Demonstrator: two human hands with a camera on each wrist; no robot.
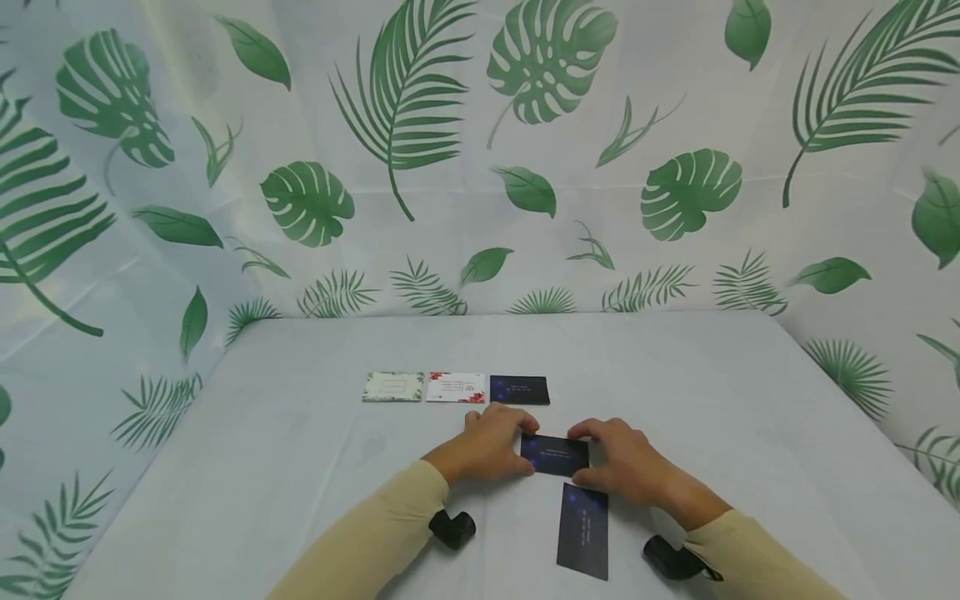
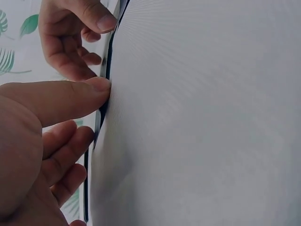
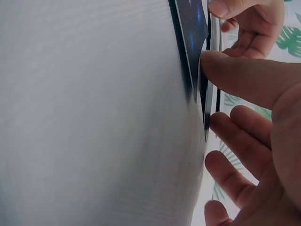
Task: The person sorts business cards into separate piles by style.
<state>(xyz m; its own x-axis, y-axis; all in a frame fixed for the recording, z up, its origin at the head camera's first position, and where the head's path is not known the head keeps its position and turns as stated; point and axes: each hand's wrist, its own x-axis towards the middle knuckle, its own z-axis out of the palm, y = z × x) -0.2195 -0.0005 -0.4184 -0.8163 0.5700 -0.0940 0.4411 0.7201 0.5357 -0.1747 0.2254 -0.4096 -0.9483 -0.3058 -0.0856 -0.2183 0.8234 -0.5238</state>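
Observation:
Between my two hands a dark blue business card (image 1: 555, 455) lies lengthwise close over the white table. My left hand (image 1: 495, 442) grips its left end, thumb at the near edge and forefinger by the far corner. At the other end my right hand (image 1: 626, 458) holds it the same way, thumb (image 3: 216, 61) on the near edge. The other fingers of both hands are loosely bent. Just nearer to me, a second dark card (image 1: 583, 531) lies turned endwise, its top edge close to the right thumb.
Beyond the hands, three cards or small stacks form a row: a green-leafed one (image 1: 393, 387), a white one with red flowers (image 1: 456, 387) and a dark blue one (image 1: 520, 390). A leaf-patterned cloth (image 1: 450, 200) hangs behind the white table (image 1: 262, 433).

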